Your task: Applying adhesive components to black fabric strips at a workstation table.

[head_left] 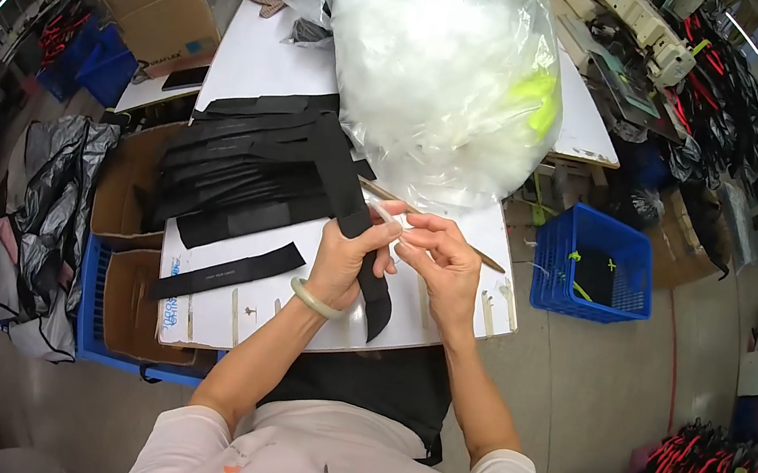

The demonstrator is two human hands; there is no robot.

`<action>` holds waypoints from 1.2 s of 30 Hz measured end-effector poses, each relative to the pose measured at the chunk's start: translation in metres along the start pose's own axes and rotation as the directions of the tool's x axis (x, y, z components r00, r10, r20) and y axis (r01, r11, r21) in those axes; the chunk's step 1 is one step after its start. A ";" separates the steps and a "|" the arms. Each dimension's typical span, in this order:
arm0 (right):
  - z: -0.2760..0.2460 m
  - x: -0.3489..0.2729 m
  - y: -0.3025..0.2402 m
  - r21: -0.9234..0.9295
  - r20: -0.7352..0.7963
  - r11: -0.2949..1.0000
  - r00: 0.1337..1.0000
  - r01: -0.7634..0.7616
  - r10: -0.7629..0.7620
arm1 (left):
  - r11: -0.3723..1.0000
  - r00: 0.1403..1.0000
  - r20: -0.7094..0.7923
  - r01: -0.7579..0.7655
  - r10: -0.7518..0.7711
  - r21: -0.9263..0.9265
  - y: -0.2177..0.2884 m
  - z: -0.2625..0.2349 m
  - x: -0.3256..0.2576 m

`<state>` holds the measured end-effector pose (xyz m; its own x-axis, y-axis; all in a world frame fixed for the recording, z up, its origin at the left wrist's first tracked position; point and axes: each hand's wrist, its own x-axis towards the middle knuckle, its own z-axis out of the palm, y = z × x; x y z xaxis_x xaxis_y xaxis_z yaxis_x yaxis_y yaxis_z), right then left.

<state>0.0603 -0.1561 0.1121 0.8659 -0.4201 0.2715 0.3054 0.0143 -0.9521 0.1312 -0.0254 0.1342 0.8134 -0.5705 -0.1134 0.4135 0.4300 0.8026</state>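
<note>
A long black fabric strip [341,175] runs across the table and down past its front edge. My left hand [343,256], with a pale bangle [318,301] on the wrist, is closed round this strip. Close beside it, my right hand [446,266] is closed in a pinch. The fingertips of both hands meet at a small whitish piece, too hidden to name. Just beyond the fingers lies a thin brown stick [477,250]. To the left, a pile of black strips [258,151] covers the table, and a single black strip [229,274] lies nearer me.
A large clear bag of white fluffy stuffing [438,66] stands on the white table [194,326]. A blue crate [595,263] is on the floor at right. Cardboard boxes [138,297] sit against the table's left side. A sewing machine [626,17] stands at far right.
</note>
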 end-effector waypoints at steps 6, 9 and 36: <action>0.003 -0.015 -0.010 0.013 0.119 0.999 0.992 -0.036 0.034 | 0.992 0.999 -0.046 -0.018 0.024 0.121 -0.004 -0.007 -0.025; 0.012 -0.020 -0.015 0.202 0.134 0.965 0.981 -0.168 0.142 | 0.987 0.996 -0.058 -0.065 0.074 0.143 0.001 -0.008 -0.032; 0.001 -0.052 -0.071 -0.403 0.191 0.913 0.970 -0.063 0.151 | 0.790 0.957 -0.231 -0.001 -0.178 -0.613 0.025 -0.004 -0.014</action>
<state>-0.0060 -0.1345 0.1660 0.9617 -0.2317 0.1463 0.0648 -0.3266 -0.9430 0.1323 -0.0037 0.1533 0.7991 -0.4606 -0.3863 0.5765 0.7694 0.2752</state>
